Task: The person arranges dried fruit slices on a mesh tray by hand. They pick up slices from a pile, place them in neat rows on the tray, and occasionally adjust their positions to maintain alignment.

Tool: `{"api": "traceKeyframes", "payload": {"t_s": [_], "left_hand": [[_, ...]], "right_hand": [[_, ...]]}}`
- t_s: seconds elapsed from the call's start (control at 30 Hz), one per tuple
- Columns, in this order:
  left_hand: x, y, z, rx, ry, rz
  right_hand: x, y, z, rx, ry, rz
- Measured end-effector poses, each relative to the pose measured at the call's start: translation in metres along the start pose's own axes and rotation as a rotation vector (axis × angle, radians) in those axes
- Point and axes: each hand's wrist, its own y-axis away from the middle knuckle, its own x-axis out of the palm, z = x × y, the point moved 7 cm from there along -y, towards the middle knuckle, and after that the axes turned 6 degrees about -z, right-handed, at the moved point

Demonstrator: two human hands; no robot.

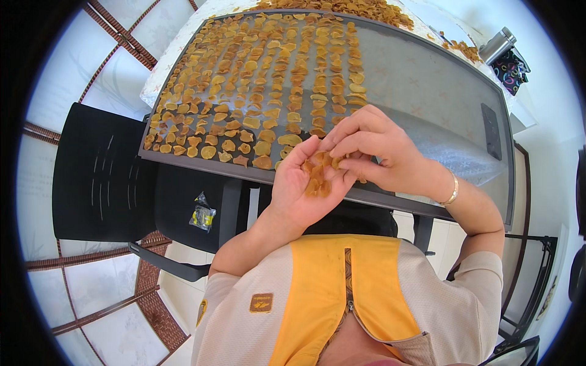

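My left hand point(292, 194) is turned palm up over the near edge of a framed mesh screen point(425, 78). It cups a small pile of thin, amber dried slices point(317, 180), perhaps dried root or fruit. My right hand point(382, 148) reaches across that palm, and its thumb and fingertips pinch one slice point(337, 163) at the pile's edge. Rows of similar slices point(249, 66) cover the left and middle of the screen, lying singly or overlapping. My hands hide part of the nearest rows.
A large heap of slices point(339, 7) lies beyond the screen, with a smaller pile point(464, 49) at right. A steel flask point(499, 45) stands by a dark patterned pouch point(509, 71). On the left, a black chair point(103, 176) holds a small plastic packet point(203, 216).
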Motion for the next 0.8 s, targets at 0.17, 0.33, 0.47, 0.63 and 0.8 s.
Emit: {"api": "traceKeyframes", "payload": {"t_s": [0.17,0.33,0.47,0.63,0.8], "left_hand": [[0.005,0.000,0.001,0.028,0.003,-0.030],[0.000,0.001,-0.002,0.017,0.013,-0.012],[-0.003,0.000,-0.004,0.013,-0.023,-0.008],[-0.008,0.002,-0.008,-0.016,-0.002,-0.018],[-0.010,-0.001,-0.010,0.007,0.068,-0.039]], "right_hand": [[-0.003,-0.005,-0.005,0.124,0.016,0.004],[0.005,-0.010,-0.003,0.111,0.046,0.045],[0.008,-0.012,-0.004,0.144,0.016,0.060],[0.012,-0.012,-0.011,0.211,-0.022,0.110],[0.010,-0.012,-0.015,0.281,-0.141,0.093]]}}
